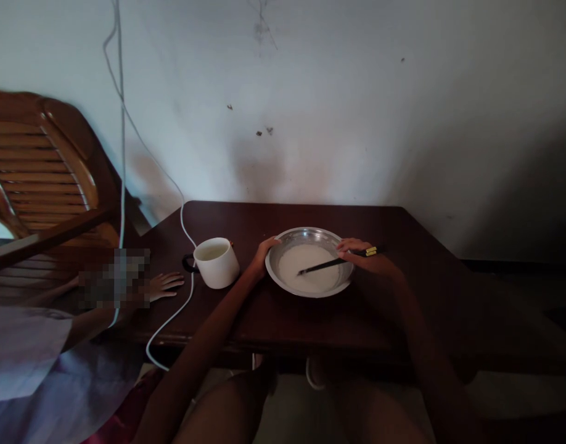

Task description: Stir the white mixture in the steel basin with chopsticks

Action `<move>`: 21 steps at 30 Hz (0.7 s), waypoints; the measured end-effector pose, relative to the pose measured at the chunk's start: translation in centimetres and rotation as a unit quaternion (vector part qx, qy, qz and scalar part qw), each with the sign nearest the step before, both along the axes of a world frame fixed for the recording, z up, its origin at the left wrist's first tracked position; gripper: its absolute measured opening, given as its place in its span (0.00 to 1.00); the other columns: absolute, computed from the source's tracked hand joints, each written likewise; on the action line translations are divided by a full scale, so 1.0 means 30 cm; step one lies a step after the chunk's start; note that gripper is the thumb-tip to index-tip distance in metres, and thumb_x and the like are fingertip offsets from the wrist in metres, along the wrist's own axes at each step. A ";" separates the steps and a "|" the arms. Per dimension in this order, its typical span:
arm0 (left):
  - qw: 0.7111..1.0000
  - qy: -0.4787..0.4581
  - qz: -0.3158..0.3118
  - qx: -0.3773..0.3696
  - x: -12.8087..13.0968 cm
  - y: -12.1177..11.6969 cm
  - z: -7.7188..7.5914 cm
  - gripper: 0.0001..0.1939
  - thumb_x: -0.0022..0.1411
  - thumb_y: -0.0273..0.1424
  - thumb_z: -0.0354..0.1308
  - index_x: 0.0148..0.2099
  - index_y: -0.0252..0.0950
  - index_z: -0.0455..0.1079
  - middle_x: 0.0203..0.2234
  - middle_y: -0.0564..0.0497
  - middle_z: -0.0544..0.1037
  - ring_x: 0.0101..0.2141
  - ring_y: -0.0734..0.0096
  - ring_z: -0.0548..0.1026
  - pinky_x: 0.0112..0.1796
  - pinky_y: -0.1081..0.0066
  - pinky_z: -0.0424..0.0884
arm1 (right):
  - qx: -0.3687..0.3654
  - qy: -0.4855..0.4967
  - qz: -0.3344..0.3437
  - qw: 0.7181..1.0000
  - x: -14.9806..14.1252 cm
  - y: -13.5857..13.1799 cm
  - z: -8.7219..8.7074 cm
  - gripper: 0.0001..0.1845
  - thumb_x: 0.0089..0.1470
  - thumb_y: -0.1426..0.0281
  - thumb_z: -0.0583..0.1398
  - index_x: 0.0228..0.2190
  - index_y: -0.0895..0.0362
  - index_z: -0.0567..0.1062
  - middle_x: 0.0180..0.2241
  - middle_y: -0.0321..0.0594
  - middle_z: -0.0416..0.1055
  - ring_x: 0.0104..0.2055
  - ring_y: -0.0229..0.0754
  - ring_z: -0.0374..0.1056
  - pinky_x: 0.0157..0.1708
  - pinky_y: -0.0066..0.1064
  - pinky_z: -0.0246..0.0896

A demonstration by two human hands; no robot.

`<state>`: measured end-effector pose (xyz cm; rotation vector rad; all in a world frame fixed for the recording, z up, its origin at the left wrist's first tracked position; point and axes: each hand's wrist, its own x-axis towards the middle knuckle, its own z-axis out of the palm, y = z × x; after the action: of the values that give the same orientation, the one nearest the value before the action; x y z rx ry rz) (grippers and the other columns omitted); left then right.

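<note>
A round metal bowl [311,291] with a pale, whitish mass inside stands on the dark table. My left hand [263,256] grips its left rim, the fingers partly hidden by the bowl's side. On the opposite side my right hand [369,259] is closed around dark chopsticks [322,266] with gold-coloured ends and rests against the bowl's right rim. The tips of the chopsticks reach into the whitish contents. Left of the bowl, near my left forearm, stands a white mug [218,268] with a dark handle and a pale liquid in it.
A white cable [184,225] hangs down the wall and runs across the brown table [292,213] beside the mug. At the left, another person's hand [165,285] lies on the table. Behind that person is a wooden slatted chair [47,163]. The wall borders the table's far edge.
</note>
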<state>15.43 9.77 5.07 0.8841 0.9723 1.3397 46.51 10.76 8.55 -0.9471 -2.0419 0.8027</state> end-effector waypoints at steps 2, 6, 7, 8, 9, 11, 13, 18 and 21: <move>1.000 0.000 0.004 -0.003 0.000 0.000 0.002 0.14 0.45 0.35 0.65 0.35 0.34 0.75 0.25 0.51 0.77 0.30 0.62 0.75 0.32 0.69 0.67 | 0.012 0.003 -0.056 0.998 0.005 0.006 0.000 0.17 0.50 0.51 0.63 0.25 0.51 0.78 0.37 0.42 0.78 0.48 0.52 0.72 0.56 0.50 0.62; 1.000 0.001 -0.006 -0.009 0.000 -0.001 0.003 0.14 0.45 0.35 0.65 0.35 0.34 0.75 0.26 0.50 0.78 0.31 0.62 0.76 0.33 0.69 0.68 | -0.019 -0.001 -0.033 0.999 0.028 -0.002 0.014 0.16 0.50 0.53 0.63 0.24 0.52 0.77 0.38 0.42 0.78 0.45 0.50 0.73 0.51 0.45 0.66; 1.000 0.002 -0.006 -0.010 -0.001 -0.001 0.002 0.14 0.45 0.35 0.65 0.35 0.34 0.75 0.25 0.51 0.77 0.31 0.62 0.76 0.33 0.69 0.68 | -0.025 -0.003 -0.005 1.000 0.025 -0.006 0.015 0.17 0.50 0.52 0.63 0.23 0.52 0.77 0.39 0.42 0.78 0.45 0.50 0.73 0.51 0.44 0.66; 1.000 0.002 -0.005 -0.011 -0.001 -0.001 0.002 0.14 0.45 0.35 0.65 0.35 0.34 0.75 0.25 0.51 0.77 0.30 0.62 0.75 0.32 0.69 0.68 | -0.028 -0.005 0.018 0.999 0.018 -0.009 0.013 0.17 0.49 0.52 0.64 0.24 0.52 0.78 0.40 0.42 0.78 0.46 0.50 0.73 0.50 0.44 0.66; 1.000 0.003 -0.004 -0.012 -0.001 -0.002 0.001 0.14 0.44 0.35 0.65 0.35 0.35 0.75 0.25 0.51 0.77 0.30 0.62 0.75 0.31 0.69 0.67 | -0.026 -0.006 0.030 0.999 0.009 -0.010 0.010 0.17 0.49 0.52 0.64 0.25 0.52 0.78 0.40 0.42 0.78 0.46 0.49 0.73 0.50 0.44 0.67; 1.000 0.006 -0.001 -0.007 -0.001 -0.004 0.001 0.13 0.45 0.36 0.65 0.34 0.35 0.75 0.24 0.51 0.77 0.30 0.62 0.75 0.31 0.69 0.67 | -0.007 0.001 0.006 1.000 -0.004 -0.006 0.003 0.16 0.49 0.51 0.64 0.26 0.51 0.79 0.39 0.42 0.78 0.45 0.50 0.73 0.51 0.45 0.66; 1.000 0.011 -0.005 0.003 0.000 -0.008 0.003 0.13 0.46 0.36 0.64 0.34 0.35 0.75 0.25 0.50 0.77 0.30 0.61 0.75 0.30 0.69 0.66 | 0.016 0.011 -0.057 0.998 -0.001 -0.001 0.003 0.17 0.49 0.51 0.63 0.25 0.51 0.78 0.37 0.42 0.78 0.44 0.50 0.72 0.52 0.48 0.65; 1.000 0.020 -0.014 0.007 0.004 -0.016 0.009 0.16 0.45 0.36 0.64 0.37 0.34 0.76 0.28 0.48 0.79 0.33 0.59 0.76 0.32 0.69 0.67 | -0.030 -0.010 -0.030 0.999 0.025 -0.018 0.028 0.15 0.50 0.54 0.63 0.25 0.52 0.77 0.39 0.43 0.78 0.46 0.49 0.73 0.51 0.44 0.66; 1.000 0.022 -0.007 0.000 0.006 -0.015 0.011 0.18 0.45 0.36 0.64 0.39 0.34 0.77 0.27 0.49 0.79 0.32 0.61 0.76 0.31 0.69 0.67 | -0.015 -0.014 0.014 1.000 0.000 -0.022 0.021 0.16 0.49 0.52 0.63 0.26 0.51 0.78 0.40 0.43 0.78 0.48 0.50 0.72 0.53 0.46 0.65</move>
<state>15.60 9.31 5.41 0.9222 0.9978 1.3144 46.52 10.10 9.19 -0.9533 -2.0759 0.8425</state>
